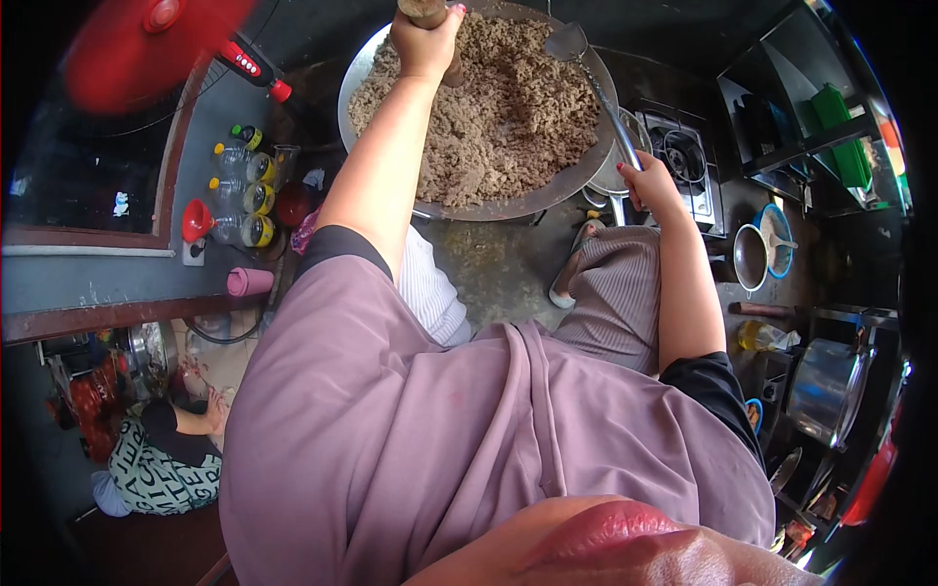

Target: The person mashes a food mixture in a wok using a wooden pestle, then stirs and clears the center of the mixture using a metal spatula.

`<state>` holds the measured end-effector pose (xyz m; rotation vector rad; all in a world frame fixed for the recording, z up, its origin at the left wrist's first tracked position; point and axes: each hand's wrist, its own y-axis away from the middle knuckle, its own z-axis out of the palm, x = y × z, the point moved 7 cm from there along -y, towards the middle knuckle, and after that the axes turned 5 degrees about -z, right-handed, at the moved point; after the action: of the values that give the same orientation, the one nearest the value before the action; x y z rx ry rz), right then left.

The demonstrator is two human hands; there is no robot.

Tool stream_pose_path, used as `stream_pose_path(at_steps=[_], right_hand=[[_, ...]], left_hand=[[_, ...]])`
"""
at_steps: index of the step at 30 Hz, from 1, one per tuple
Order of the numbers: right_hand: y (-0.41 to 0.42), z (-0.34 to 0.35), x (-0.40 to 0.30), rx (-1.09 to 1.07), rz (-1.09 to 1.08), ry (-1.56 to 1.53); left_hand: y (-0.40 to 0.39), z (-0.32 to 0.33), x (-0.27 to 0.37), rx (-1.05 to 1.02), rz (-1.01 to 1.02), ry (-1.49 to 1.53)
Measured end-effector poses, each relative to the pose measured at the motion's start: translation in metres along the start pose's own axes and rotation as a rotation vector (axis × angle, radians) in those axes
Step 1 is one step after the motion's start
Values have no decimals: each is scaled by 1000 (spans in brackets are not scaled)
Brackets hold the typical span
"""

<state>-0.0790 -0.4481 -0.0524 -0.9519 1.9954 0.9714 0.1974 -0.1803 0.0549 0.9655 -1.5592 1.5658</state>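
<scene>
A wide wok [586, 176] is before me, filled with brown, crumbly food [469, 165]. My left hand [425, 47] is wrapped around a thick wooden rod [453, 73] at the wok's far left; its lower end reaches the food. In my right hand [651, 183] is the handle of a long metal spatula [612, 106]. The spatula slants over the wok's right side, its blade [566, 42] near the far rim. My right hand itself is outside the rim, above a pan [610, 176] partly hidden under the wok.
To the right are a gas stove [685, 157] and a blue-rimmed basin [784, 238]. Several plastic bottles [242, 190] and a red fan [157, 55], its blades blurred, are at left. Another person [165, 461] is at lower left. A large metal pot [824, 392] stands at right.
</scene>
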Motion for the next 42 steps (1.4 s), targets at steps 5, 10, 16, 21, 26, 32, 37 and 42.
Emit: stream_pose_path(at_steps=[5,10,16,21,26,32,37,42], right_hand=[[-4,-8,15,14,6,-6],[-2,2,-2,-13,-14,-15],[-3,-3,5,4,3,-29],[-3,3,1,-15,2,-26],[-1,0,4,-4,4,-29],[-4,3,2,-18,-24,-7],[-1,-2,7,-2,-2,-5],[-1,12,-14,-36,-35,-8]], left_hand=[[-1,7,62,-116,131,178],[0,-15,-4,64,-37,60],[-1,-6,55,-90,45,154],[6,-2,-20,-39,-192,65],[-3,4,33,-78,-70,142],[2,-8,-39,57,-272,37],[-5,10,18,-108,-143,354],[-7,-8,-45,-192,-107,266]])
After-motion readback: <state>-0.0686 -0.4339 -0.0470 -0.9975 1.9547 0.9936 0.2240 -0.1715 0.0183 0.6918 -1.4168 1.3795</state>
